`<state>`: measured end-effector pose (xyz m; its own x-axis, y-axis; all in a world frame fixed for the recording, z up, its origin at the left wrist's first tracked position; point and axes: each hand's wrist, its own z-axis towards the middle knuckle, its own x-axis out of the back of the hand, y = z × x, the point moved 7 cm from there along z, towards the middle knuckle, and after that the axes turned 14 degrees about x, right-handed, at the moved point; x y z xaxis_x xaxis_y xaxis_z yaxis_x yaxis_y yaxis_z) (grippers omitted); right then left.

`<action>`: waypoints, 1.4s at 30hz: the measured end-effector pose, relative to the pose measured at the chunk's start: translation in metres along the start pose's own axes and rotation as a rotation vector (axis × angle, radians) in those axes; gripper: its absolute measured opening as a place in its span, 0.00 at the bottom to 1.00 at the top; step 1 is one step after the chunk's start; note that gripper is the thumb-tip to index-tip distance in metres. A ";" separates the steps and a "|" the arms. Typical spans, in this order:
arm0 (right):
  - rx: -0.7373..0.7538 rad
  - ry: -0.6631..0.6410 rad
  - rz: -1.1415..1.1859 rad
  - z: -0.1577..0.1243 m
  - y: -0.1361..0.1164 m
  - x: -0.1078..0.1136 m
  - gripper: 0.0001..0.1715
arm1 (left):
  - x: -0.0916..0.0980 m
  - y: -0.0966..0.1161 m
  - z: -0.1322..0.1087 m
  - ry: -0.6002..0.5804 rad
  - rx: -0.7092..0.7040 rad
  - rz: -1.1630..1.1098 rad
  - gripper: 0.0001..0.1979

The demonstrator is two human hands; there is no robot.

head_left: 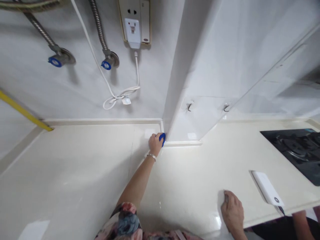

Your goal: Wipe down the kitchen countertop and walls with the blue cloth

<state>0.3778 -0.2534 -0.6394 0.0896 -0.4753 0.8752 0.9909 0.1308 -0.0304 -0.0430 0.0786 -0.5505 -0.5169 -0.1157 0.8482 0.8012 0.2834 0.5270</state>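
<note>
My left hand (155, 144), a bracelet on its wrist, is closed on a blue cloth (162, 138). It presses the cloth into the counter's back corner, against the base of the white wall column (185, 121). Near the front edge of the pale countertop (87, 166), my right hand (232, 210) rests with its fingers curled under. Nothing shows in it, though its palm faces down and is hidden.
To the right are a white power bank (267, 187) with a cable and a black gas hob (297, 150). A yellow pipe (25, 111) meets the counter at left. A white cord (122, 95) hangs from the socket (136, 20). Another person's arm (301, 223) shows lower right.
</note>
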 end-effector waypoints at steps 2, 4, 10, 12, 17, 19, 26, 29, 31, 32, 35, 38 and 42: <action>-0.004 0.003 -0.001 0.001 -0.001 0.000 0.17 | -0.001 -0.005 -0.015 0.013 -0.001 -0.021 0.17; -0.008 0.010 -0.005 0.002 -0.001 0.000 0.17 | -0.003 -0.007 -0.029 0.030 -0.017 -0.034 0.17; -0.028 0.025 -0.021 0.004 -0.004 0.002 0.16 | -0.008 -0.010 -0.056 0.085 -0.071 -0.018 0.18; -0.031 0.031 -0.023 0.005 -0.005 0.002 0.15 | -0.005 -0.008 -0.058 0.078 -0.082 0.017 0.18; -0.055 0.028 -0.032 0.005 -0.006 0.000 0.16 | 0.005 0.012 -0.060 0.049 -0.133 0.205 0.16; -0.070 0.018 -0.039 0.005 -0.006 -0.001 0.16 | 0.007 0.022 -0.062 0.045 -0.143 0.281 0.15; -0.120 -0.011 -0.042 0.004 -0.009 -0.004 0.19 | 0.006 0.034 -0.069 0.084 -0.097 0.358 0.15; -0.139 -0.019 -0.012 0.003 -0.008 -0.006 0.20 | -0.001 0.037 -0.075 0.126 -0.092 0.347 0.15; -0.152 -0.019 0.018 0.002 -0.008 -0.008 0.22 | -0.013 0.048 -0.082 0.127 -0.129 0.314 0.16; -0.158 -0.021 0.032 0.002 -0.008 -0.008 0.22 | -0.022 0.058 -0.086 0.113 -0.161 0.291 0.16; -0.172 -0.017 0.057 0.002 -0.008 -0.008 0.23 | -0.053 0.100 -0.095 0.041 -0.262 0.238 0.17; -0.170 0.012 0.085 0.004 -0.009 -0.006 0.25 | -0.080 0.143 -0.096 -0.009 -0.316 0.241 0.16; -0.176 0.017 0.113 0.008 -0.010 -0.004 0.27 | -0.105 0.185 -0.090 -0.032 -0.415 0.321 0.14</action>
<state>0.3667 -0.2463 -0.6388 0.2011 -0.4808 0.8534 0.9766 0.0308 -0.2129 0.1861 0.0576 -0.5373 -0.2299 -0.0544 0.9717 0.9694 -0.1015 0.2236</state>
